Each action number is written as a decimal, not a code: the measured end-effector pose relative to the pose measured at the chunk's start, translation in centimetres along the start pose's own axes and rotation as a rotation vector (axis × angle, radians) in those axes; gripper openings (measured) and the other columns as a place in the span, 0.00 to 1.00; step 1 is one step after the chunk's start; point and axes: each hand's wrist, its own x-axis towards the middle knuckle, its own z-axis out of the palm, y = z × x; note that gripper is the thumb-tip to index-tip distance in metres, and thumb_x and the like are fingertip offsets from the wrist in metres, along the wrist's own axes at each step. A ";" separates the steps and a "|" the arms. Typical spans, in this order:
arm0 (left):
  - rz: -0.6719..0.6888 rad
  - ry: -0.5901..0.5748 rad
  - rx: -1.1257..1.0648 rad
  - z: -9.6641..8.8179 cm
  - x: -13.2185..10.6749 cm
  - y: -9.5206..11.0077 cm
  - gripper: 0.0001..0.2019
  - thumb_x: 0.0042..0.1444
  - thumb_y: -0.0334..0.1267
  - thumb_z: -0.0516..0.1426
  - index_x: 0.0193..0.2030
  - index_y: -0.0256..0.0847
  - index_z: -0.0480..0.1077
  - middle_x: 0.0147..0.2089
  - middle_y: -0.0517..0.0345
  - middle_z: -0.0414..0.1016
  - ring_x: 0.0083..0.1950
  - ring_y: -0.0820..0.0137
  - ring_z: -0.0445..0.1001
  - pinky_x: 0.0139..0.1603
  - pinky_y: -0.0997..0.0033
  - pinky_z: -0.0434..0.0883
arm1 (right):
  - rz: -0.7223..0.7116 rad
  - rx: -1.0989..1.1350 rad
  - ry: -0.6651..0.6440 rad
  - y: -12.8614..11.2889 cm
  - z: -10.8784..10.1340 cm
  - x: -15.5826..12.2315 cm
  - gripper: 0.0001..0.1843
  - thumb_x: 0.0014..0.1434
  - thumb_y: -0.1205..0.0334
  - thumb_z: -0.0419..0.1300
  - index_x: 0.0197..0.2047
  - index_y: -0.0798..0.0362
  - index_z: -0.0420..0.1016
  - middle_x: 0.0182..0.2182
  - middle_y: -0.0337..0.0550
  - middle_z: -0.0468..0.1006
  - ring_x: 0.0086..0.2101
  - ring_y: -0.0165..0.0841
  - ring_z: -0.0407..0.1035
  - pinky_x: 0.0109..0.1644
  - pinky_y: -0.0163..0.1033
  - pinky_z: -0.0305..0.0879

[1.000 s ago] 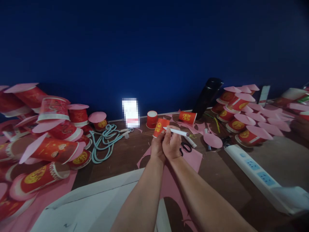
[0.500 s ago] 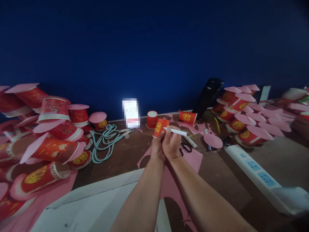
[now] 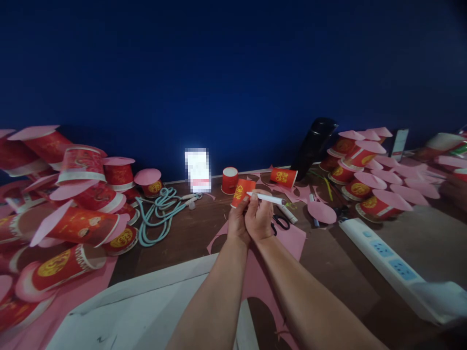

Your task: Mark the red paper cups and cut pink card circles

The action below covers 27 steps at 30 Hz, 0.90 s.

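Note:
My left hand [image 3: 238, 222] is closed on a red paper cup [image 3: 243, 189] with gold characters, tilted on its side in the air. Beside it, my right hand [image 3: 260, 218] grips a white marker pen [image 3: 270, 198], whose tip end points left at the cup. The two hands touch at the wrists. Behind them a red cup [image 3: 229, 180] stands upright, and another red cup [image 3: 283, 177] lies on its side to the right. Black-handled scissors [image 3: 281, 222] lie on cut pink paper [image 3: 294, 240] just right of my hands.
Red cups with pink paper discs are heaped at left [image 3: 82, 165] and stacked at right [image 3: 365, 182]. A pale blue cord [image 3: 156, 218], a lit phone [image 3: 198, 170], a black flask [image 3: 314, 148] and a power strip [image 3: 383, 265] lie around. Another person's hand [image 3: 454, 187] shows at far right.
Almost nothing differs. My right hand and the marker have shifted very slightly against the cup, which stays in my left hand.

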 end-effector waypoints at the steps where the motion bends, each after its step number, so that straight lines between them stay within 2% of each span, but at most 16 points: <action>1: 0.000 0.024 -0.005 0.1 -0.1 0.1 0.15 0.43 0.38 0.66 0.38 0.36 0.73 0.35 0.56 0.76 0.43 0.65 0.76 0.51 0.66 0.68 | 0.002 0.000 0.000 0.0 0.0 0.0 0.10 0.64 0.62 0.48 0.42 0.53 0.68 0.39 0.49 0.74 0.42 0.37 0.69 0.47 0.45 0.66; 3: -0.003 0.051 -0.014 0.3 -0.1 0.1 0.14 0.43 0.38 0.66 0.37 0.36 0.73 0.34 0.56 0.76 0.43 0.65 0.76 0.51 0.65 0.68 | 0.009 0.001 -0.001 -0.1 0.0 0.1 0.10 0.64 0.62 0.48 0.42 0.53 0.69 0.39 0.49 0.74 0.41 0.36 0.69 0.46 0.44 0.66; 12: -0.018 0.032 -0.044 0.4 -0.2 0.1 0.15 0.43 0.37 0.66 0.38 0.37 0.73 0.37 0.54 0.78 0.48 0.62 0.76 0.54 0.63 0.68 | 0.016 -0.006 -0.009 0.0 0.0 0.1 0.11 0.64 0.62 0.47 0.42 0.53 0.69 0.39 0.49 0.74 0.40 0.36 0.69 0.46 0.45 0.66; 27: -0.019 0.055 -0.041 0.0 0.1 -0.1 0.15 0.42 0.37 0.66 0.38 0.36 0.73 0.37 0.54 0.78 0.47 0.63 0.76 0.54 0.64 0.68 | 0.033 0.004 0.002 0.0 0.1 0.0 0.10 0.64 0.61 0.48 0.42 0.53 0.68 0.39 0.49 0.74 0.40 0.37 0.68 0.47 0.45 0.66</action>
